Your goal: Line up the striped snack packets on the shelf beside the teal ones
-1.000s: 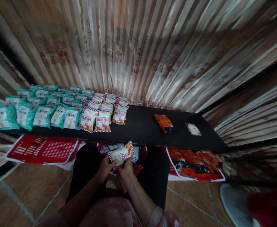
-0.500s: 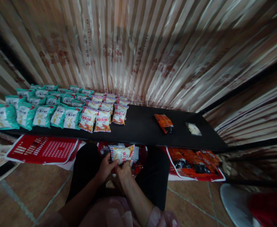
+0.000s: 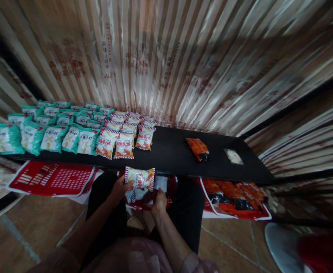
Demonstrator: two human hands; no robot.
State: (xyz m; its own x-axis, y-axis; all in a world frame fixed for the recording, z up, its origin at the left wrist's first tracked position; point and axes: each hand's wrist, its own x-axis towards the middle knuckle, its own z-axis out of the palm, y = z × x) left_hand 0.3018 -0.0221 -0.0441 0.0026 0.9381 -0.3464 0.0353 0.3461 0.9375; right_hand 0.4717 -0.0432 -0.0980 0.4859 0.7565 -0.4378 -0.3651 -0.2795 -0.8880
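Note:
My left hand (image 3: 120, 192) grips the left end of a cream snack bag (image 3: 139, 179) with striped edges and red lettering, above the red basket between my knees. Lower and to its right, my right hand (image 3: 159, 204) reaches over the red basket (image 3: 170, 193). Its fingertips are at a small pale packet (image 3: 161, 183); whether they hold it is unclear. More pale packets (image 3: 139, 193) lie below the bag. On the black shelf (image 3: 166, 149), matching cream bags (image 3: 124, 145) stand in rows beside rows of teal-and-white snack bags (image 3: 52, 138).
An orange packet (image 3: 197, 149) and a small clear packet with pale contents (image 3: 233, 156) lie on the shelf's right part. Below are a red basket at left (image 3: 52, 180) and a basket of orange packets (image 3: 234, 195) at right. A striped curtain (image 3: 166, 57) hangs behind.
The cream bag has risen slightly and moved left with my left hand. My right hand has come away from beneath it and shifted right, over the basket.

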